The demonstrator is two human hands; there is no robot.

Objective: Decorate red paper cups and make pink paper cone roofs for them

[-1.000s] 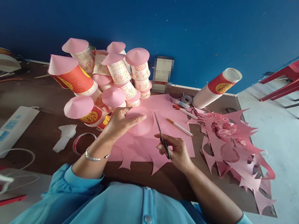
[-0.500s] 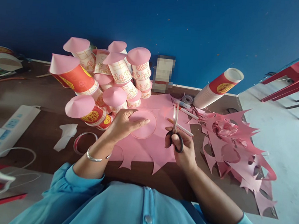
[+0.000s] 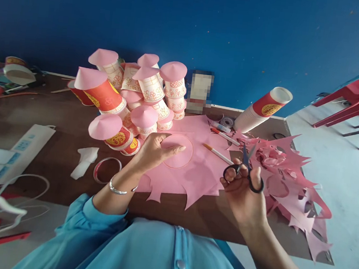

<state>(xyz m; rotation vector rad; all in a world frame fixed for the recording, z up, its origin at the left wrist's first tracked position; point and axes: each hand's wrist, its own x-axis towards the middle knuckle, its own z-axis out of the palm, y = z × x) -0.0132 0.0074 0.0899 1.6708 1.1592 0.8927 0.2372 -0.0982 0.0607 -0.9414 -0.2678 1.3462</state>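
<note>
Between thumb and fingers, my left hand (image 3: pixel 156 151) pinches a pink paper circle (image 3: pixel 182 156) above the pink paper sheets (image 3: pixel 200 183). My right hand (image 3: pixel 245 195) has its fingers through the black handles of the scissors (image 3: pixel 248 159), whose blades are spread and point upward, near the pile of pink scraps. An orange-capped marker (image 3: pixel 217 154) lies on the sheets between my hands, and a red-capped marker (image 3: pixel 226 136) lies behind it.
Cup towers with pink cones (image 3: pixel 149 84) stand back left. A cup stack (image 3: pixel 262 109) leans back right, beside pink scraps (image 3: pixel 295 193). A tape roll (image 3: pixel 107 170), white tissue (image 3: pixel 84 162) and power strip (image 3: pixel 20 152) lie left. The blue wall (image 3: pixel 179 19) rises behind.
My right hand has moved right with the scissors, away from the circle, and the blades have spread wider. My left hand still pinches the circle; the view has shifted slightly.
</note>
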